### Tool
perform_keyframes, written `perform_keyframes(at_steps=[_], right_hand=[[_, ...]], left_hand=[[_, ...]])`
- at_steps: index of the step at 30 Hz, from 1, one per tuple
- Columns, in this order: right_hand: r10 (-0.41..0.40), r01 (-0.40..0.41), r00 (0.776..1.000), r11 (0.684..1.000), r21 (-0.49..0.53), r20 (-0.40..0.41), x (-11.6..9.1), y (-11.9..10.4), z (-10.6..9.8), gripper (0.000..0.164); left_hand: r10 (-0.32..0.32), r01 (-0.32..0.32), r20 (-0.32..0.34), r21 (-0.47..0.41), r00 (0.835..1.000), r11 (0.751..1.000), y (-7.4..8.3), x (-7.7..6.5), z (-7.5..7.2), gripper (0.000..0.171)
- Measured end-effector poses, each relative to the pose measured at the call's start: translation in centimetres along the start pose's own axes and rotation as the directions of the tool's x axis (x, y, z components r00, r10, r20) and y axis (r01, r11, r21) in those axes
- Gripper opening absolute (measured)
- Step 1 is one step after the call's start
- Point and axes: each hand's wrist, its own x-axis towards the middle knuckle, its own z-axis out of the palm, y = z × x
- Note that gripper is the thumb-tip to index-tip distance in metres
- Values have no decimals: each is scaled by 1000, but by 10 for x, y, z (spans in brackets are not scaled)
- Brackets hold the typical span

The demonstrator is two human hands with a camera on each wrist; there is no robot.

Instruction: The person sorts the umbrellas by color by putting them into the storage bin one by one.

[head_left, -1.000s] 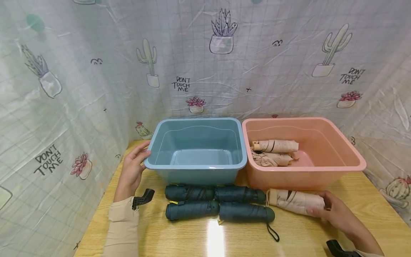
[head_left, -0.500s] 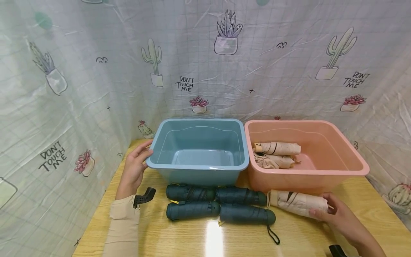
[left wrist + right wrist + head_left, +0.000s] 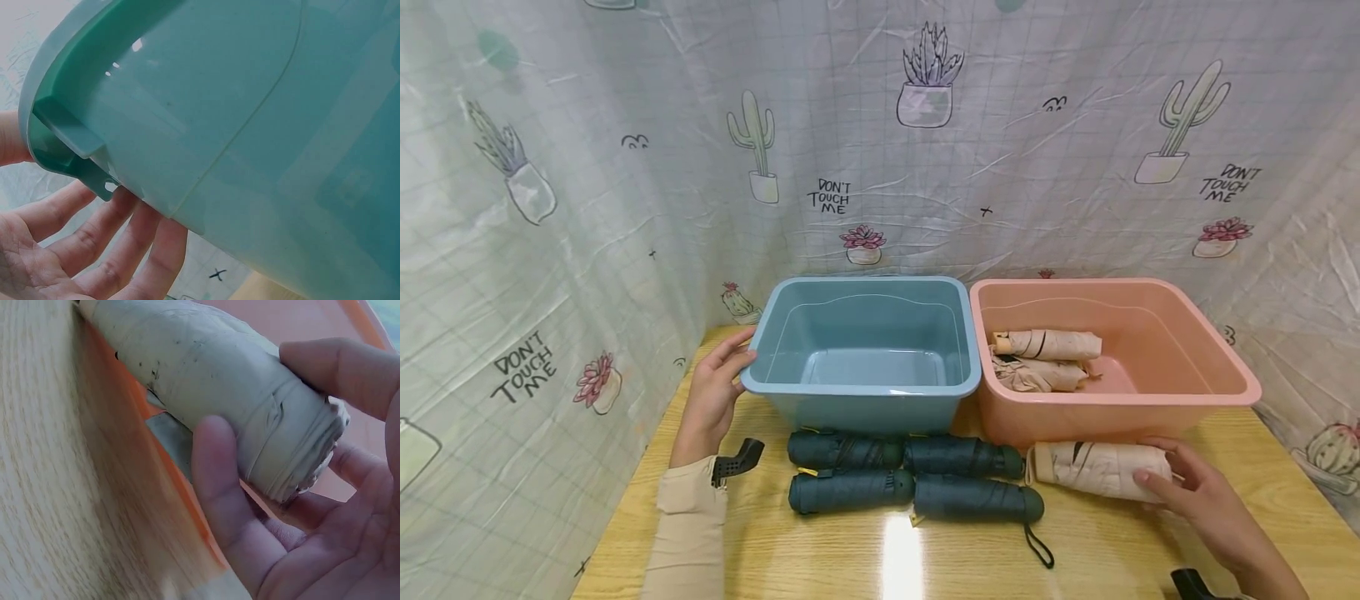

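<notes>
My right hand (image 3: 1202, 500) grips one end of a beige folded umbrella (image 3: 1101, 471) just in front of the pink bin (image 3: 1120, 400). In the right wrist view, thumb and fingers lie around the umbrella's wrapped end (image 3: 250, 406). My left hand (image 3: 711, 392) is at the left rim of the blue bin (image 3: 857, 390). The left wrist view has its fingers (image 3: 156, 250) against the outer wall, under the rim, with the thumb partly hidden behind the rim. Several dark green folded umbrellas (image 3: 850, 492) lie in two rows before the blue bin.
Two beige umbrellas (image 3: 1052, 344) lie inside the pink bin, at its left side. Both bins stand side by side on the wooden table (image 3: 805, 558), close to a printed curtain (image 3: 865, 150) behind. A dark wrist loop (image 3: 1037, 546) trails from the front right green umbrella.
The beige umbrella in my right hand has swung slightly, its gripped end now farther back and a little to the right. My left hand stays at the blue bin.
</notes>
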Motion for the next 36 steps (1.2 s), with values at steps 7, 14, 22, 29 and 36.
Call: perform_keyframes(at_steps=[7, 14, 22, 29, 36], right_hand=[[-32, 32, 999, 999, 35, 5, -5, -5, -2, 38], [-22, 19, 999, 998, -53, -45, -8, -8, -5, 35], [-11, 10, 999, 1000, -14, -51, -10, -10, -10, 34], [-36, 38, 999, 999, 36, -40, -12, -16, -15, 36], [-5, 5, 997, 1000, -2, -74, -16, -26, -23, 37]], left_hand=[[-4, 4, -2, 3, 1000, 1000, -1, -1, 1, 50], [-10, 10, -4, -1, 1000, 1000, 1, -1, 3, 49], [-8, 8, -2, 4, 1000, 1000, 2, -2, 4, 47], [-20, 20, 2, -14, 1000, 1000, 3, -2, 4, 46], [-14, 14, 10, -22, 1000, 1000, 4, -3, 3, 49]])
